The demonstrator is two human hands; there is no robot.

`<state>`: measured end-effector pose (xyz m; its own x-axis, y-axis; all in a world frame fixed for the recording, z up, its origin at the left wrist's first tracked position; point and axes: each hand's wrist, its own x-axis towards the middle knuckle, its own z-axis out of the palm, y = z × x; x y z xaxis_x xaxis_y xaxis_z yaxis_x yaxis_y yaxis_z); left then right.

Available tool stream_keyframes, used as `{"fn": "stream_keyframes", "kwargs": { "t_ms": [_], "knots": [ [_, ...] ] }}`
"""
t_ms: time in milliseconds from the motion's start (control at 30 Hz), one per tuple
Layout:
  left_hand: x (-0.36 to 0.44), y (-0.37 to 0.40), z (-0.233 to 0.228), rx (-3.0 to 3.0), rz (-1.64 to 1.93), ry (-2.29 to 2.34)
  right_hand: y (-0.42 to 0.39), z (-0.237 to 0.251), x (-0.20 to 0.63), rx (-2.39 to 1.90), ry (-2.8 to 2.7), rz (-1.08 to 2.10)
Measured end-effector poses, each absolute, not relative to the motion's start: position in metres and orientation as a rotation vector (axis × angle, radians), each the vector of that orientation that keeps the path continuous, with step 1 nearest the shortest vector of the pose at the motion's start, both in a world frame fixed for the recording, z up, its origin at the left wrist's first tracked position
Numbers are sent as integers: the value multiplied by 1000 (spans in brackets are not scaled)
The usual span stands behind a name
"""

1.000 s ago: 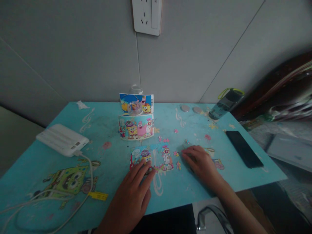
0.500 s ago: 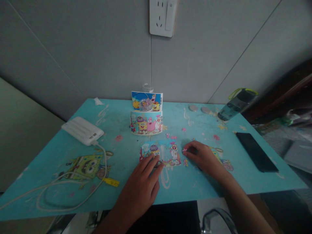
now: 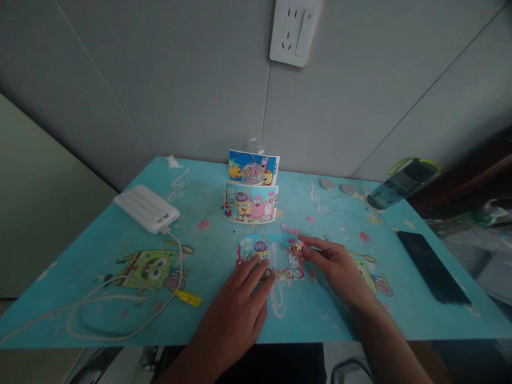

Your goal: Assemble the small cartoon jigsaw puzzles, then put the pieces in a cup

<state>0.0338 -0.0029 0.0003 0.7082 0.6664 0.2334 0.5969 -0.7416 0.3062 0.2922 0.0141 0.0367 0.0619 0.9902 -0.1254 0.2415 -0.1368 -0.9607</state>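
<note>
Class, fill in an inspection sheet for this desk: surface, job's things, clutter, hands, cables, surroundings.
Surface: turquoise cartoon-printed table, scuffed and marked.
Job's things: small jigsaw puzzle lying flat, part built; a puzzle piece held at its right edge; loose pieces beside it; picture card standing behind.
Clutter: power bank, black phone, water bottle lying down, two round discs.
Hands: left hand flat, fingertips on the puzzle; right hand pinching the piece.
Cables: white cable looping from the power bank.
Surroundings: grey wall, wall socket.
</note>
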Motion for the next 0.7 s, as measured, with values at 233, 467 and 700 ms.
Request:
{"fn": "stream_keyframes", "kwargs": {
  "t_ms": [233,467,700],
  "knots": [
    [34,-5,0,2680,461,1025,7,30,277,-1531,-1233,1128],
    [34,-4,2,2695,445,1022,5,31,271,-1573,-1439,872],
    [34,-4,3,2675,454,1027,5,22,266,-1535,-1669,688]
  ]
}}
